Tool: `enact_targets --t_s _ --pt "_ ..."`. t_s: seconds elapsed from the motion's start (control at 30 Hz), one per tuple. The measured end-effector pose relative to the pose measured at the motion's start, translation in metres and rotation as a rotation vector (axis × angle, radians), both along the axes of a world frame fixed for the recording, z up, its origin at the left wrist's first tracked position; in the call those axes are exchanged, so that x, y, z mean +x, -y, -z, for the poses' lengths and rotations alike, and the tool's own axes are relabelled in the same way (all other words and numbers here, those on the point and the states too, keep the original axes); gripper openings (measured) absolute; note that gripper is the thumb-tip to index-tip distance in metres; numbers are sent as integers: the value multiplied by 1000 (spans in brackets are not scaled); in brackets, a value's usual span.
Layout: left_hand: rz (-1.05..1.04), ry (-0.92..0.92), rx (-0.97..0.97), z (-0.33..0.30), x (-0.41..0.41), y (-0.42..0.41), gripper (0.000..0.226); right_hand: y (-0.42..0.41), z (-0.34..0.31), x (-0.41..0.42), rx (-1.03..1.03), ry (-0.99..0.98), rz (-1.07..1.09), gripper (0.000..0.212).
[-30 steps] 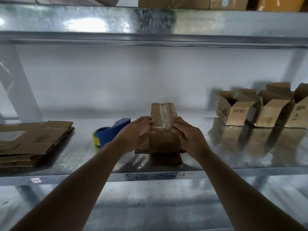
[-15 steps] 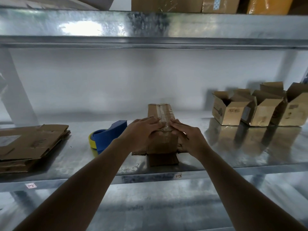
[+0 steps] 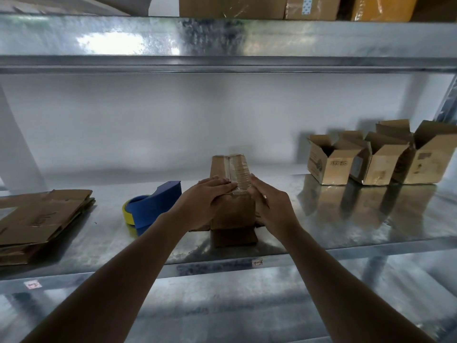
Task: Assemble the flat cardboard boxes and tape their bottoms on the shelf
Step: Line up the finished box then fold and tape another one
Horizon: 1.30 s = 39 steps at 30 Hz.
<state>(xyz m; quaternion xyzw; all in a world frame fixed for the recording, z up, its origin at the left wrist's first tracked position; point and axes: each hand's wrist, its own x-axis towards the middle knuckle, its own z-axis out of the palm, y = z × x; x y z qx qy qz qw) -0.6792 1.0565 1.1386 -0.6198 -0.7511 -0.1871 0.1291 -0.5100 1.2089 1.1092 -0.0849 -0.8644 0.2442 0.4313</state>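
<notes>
A small cardboard box (image 3: 233,214) stands on the metal shelf (image 3: 321,233) with its taped bottom flaps up; clear tape runs along the seam. My left hand (image 3: 206,201) lies over the box's left top edge, its fingers pressing the tape end down. My right hand (image 3: 268,205) presses against the box's right side, fingers curled round that edge. A blue and yellow tape dispenser (image 3: 150,206) rests on the shelf just left of my left hand. A stack of flat cardboard boxes (image 3: 37,219) lies at the far left.
Three assembled open boxes (image 3: 380,159) stand in a row at the back right of the shelf. A higher shelf (image 3: 222,43) with more cartons runs overhead. A white wall closes the back.
Both hands have slid closer together along the box's top, pressing down the tape end. The view has shifted slightly.
</notes>
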Motion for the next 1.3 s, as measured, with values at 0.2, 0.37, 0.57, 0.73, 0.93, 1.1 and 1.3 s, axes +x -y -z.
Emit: enact_targets --t_s 0.2,0.37,0.57,0.73,0.93,1.1,1.3 --pt "11 33 -20 -3 -5 -4 52 -12 2 -5 129 44 60 29" --pt "6 46 -22 -5 -1 -3 52 -9 -3 -3 20 9 98 31" --pt "-17 73 -87 2 -5 -3 55 7 3 -5 -13 160 324 49" --pt "12 173 -66 0 -5 9 67 7 0 -2 25 108 310 40" --pt "-107 189 -106 7 -6 17 70 3 -1 1 60 114 263 37" --pt "-191 119 -122 9 6 17 68 11 -1 -6 119 212 352 39" --pt "-174 66 -154 0 11 20 69 23 -8 -10 159 244 372 45"
